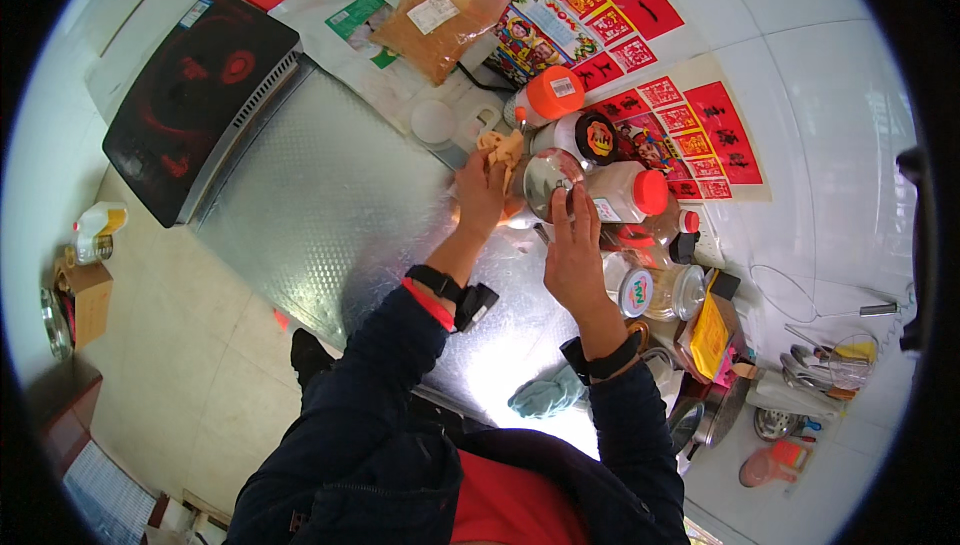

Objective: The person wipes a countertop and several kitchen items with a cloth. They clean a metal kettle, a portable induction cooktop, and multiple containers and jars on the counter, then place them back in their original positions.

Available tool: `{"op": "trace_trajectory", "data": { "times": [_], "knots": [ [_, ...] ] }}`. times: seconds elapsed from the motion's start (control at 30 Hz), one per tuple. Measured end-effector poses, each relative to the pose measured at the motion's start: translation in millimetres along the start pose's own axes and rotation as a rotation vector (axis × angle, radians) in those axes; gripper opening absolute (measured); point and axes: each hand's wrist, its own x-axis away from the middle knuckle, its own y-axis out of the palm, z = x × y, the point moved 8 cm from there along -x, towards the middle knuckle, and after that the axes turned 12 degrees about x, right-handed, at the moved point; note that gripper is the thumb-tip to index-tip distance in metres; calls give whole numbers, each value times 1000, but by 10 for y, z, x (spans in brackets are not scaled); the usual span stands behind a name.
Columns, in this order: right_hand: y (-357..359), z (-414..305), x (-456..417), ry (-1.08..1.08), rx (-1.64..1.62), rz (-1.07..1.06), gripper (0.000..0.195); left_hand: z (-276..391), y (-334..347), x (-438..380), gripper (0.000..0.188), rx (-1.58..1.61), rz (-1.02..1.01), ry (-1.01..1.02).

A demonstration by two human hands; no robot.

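Note:
My left hand [480,192] holds a crumpled tan cloth [502,147] beside a round metal-looking lid [553,177] on a container near the wall. The fingertips of my right hand [576,252] rest on that lid's near side. Most of the container under the lid is hidden. Close around it stand a jar with an orange lid [555,92], a jar with a black lid [596,137] and a plastic jar with a red lid [649,192]. A jar with a white lid [635,293] stands to the right of my right hand.
A black induction cooktop [202,94] lies at the left of the metal worktop [337,185]. At the back lies a bag of brown powder [442,16]. A teal cloth [547,393] lies near the front edge. Pans [720,414] and a utensil holder [851,361] stand at the right.

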Motion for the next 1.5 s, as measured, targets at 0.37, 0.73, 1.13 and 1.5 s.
{"op": "trace_trajectory", "data": {
  "times": [0.37,0.73,1.13,1.5],
  "knots": [
    [-20,-15,20,5,-51,36,73,-208,-155,276,33,-149,261,55],
    [-331,-145,260,181,-315,311,53,505,-395,1009,32,210,-118,-459],
    [523,22,1117,938,-1102,-54,30,493,-134,-65,39,-156,-470,-464],
    [928,369,800,1037,-695,164,21,-3,304,-819,20,-141,-517,-198]
  ]
}}
